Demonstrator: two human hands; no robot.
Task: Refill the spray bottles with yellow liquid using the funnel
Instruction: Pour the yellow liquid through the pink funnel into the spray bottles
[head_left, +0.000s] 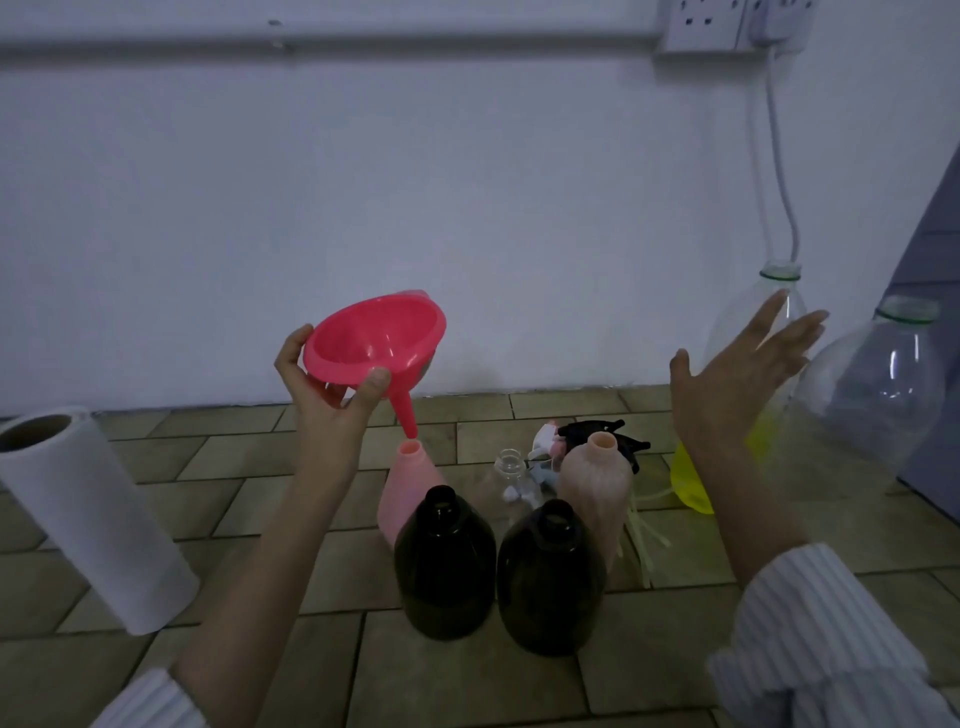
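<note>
My left hand (332, 395) grips a pink funnel (376, 338) by its rim, tilted, with the spout tip just above the open neck of a pink spray bottle (410, 491). My right hand (743, 379) is spread open in front of a large clear bottle (737, 332) that holds yellow liquid (688, 480) at its bottom. Two dark uncapped bottles (444, 564) (550, 577) stand at the front. A pale peach bottle (595, 486) and a small clear bottle (509, 478) stand behind them. Removed spray heads (587, 436) lie at the back.
A paper towel roll (88, 519) stands at the left on the tiled surface (675, 649). A second large clear bottle (878, 384) stands at the far right beside a grey panel. The wall behind carries a socket (727, 26) with a hanging cable. Dip tubes (644, 530) lie right of the peach bottle.
</note>
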